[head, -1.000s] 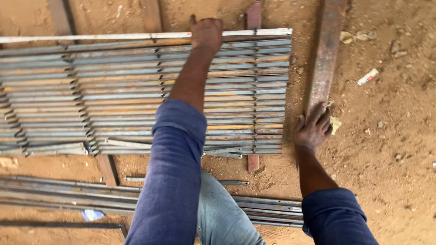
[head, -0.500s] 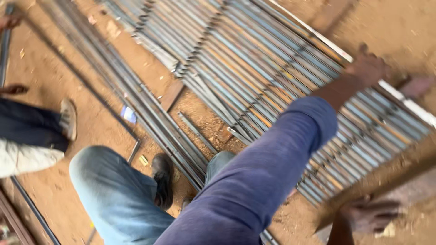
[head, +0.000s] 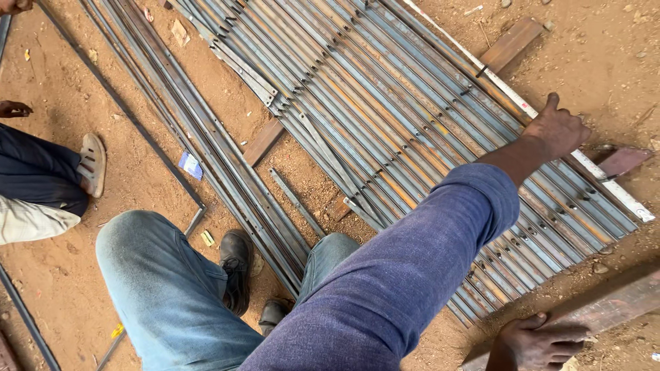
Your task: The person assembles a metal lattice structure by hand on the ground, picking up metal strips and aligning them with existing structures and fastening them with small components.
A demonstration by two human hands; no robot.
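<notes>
Head view: left hand [head: 558,129] stretched across a flat panel of parallel steel bars [head: 385,117] lying on the dirt ground [head: 89,130], fingers pressed down on the pale steel strip [head: 529,111] along the panel's far-right edge; grip is flat on the metal, whether fingers curl round the strip cannot be told. Blue sleeve [head: 412,275] runs from near centre up to it. Right hand [head: 540,341] at near right, fingers spread and resting on a rusty steel beam [head: 605,306], not closed around it. Loose long steel rods [head: 206,144] lie left of the panel (beside the person's jeans [head: 172,295] and black shoe [head: 236,268]). Another person's sandalled foot [head: 91,163] at far left.
</notes>
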